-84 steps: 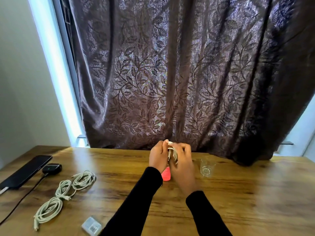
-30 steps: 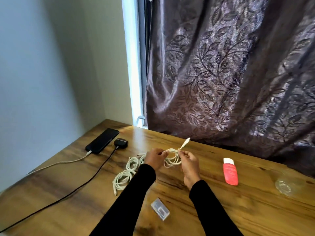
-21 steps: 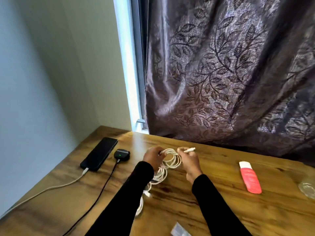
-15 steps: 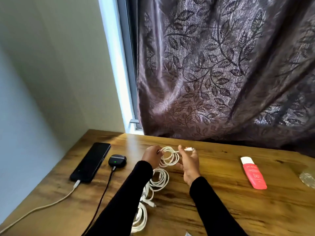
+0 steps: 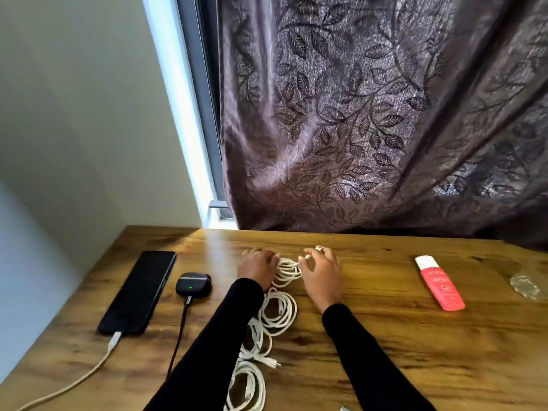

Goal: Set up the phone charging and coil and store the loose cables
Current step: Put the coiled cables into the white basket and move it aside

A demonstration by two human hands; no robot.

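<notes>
1. At the left of the frame, low on the wooden table point(image 5: 385, 336), a dark phone point(image 5: 139, 292) lies flat with its long axis running from lower left up toward the centre. A pale charging cable point(image 5: 89, 372) is plugged into its near end and trails off the lower-left corner.
2. Just right of the phone sits a small black earbud case point(image 5: 193, 284) showing a green light, with a dark cord point(image 5: 179, 330) running down from it toward the bottom edge.
3. Left of centre, the left hand point(image 5: 256, 266) rests palm down on the table, fingers curled over the left edge of a white cable coil point(image 5: 287, 269). Whether they truly clamp the loops I cannot tell.
4. The coil lies between the two hands, touching both. Below it, two more coiled white cables point(image 5: 267, 330) run down toward the bottom edge, partly under the left sleeve.
5. Right of centre, the right hand point(image 5: 323, 269) has its fingers arched and slightly spread. Thumb and forefinger seem to pinch the coil's right side, with its plug end near the fingertips.
6. The coil sits directly ahead of both sets of fingers. Both hands are equally near, so setting it down beside the other bundles looks like the step in hand.
7. At the far right lie a red tube point(image 5: 440, 283) and a clear glass point(image 5: 526, 287), well apart from the cables.
</notes>
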